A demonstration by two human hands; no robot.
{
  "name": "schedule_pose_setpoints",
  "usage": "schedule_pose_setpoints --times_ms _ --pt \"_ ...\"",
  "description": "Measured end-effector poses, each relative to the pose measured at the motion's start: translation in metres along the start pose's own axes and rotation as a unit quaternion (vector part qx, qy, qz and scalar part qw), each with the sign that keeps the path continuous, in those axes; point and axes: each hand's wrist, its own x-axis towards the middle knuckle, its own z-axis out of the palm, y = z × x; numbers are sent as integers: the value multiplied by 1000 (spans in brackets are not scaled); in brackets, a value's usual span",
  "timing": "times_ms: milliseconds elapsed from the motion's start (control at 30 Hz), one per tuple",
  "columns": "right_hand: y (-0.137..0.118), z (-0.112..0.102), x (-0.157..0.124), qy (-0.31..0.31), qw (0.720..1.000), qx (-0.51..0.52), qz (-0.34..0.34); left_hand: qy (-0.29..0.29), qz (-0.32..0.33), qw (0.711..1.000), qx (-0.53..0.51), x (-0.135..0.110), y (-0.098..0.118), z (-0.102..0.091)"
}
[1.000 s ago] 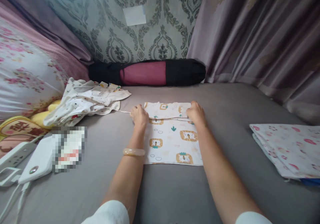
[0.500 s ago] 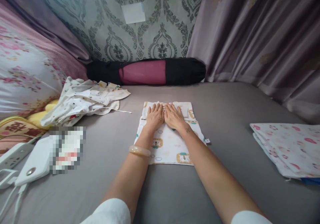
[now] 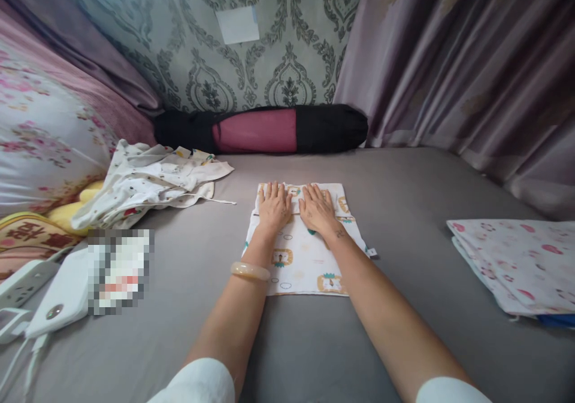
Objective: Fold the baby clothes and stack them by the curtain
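A white cloth [image 3: 305, 265] printed with orange lions lies flat in front of me, its far edge folded over into a band. My left hand [image 3: 275, 206] presses palm down on the left part of that fold, fingers stretched out. On the right part of the fold rests my right hand [image 3: 318, 206], also flat with fingers extended. A narrow gap with a lion print shows between the two hands. At the cloth's right edge a small white tag [image 3: 372, 252] sticks out. Neither hand grips anything.
Crumpled patterned baby clothes [image 3: 153, 178] lie at the left, near a power strip [image 3: 27, 280] and a white device [image 3: 67, 295] with cables. A folded pink-print cloth [image 3: 516, 259] is at the right. A black and pink roll bag [image 3: 256, 130] lines the wall.
My hands have slid apart along the folded band, the left one leftward and the right one rightward. The lion print between them has come into view.
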Motion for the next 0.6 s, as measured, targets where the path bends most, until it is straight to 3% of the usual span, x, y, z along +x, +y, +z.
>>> schedule_pose_setpoints --times_ms 67,233,500,600 --pt "3 2 1 9 1000 -4 11 8 -4 1000 7 1 -1 1" --pt "6 6 3 -7 1000 -10 25 -40 -16 999 12 1 -3 4" --pt "8 1 3 -18 999 -3 28 -30 -16 999 -5 1 -4 2" --pt "10 -1 4 6 999 -7 51 -5 -22 1000 -7 2 -5 0"
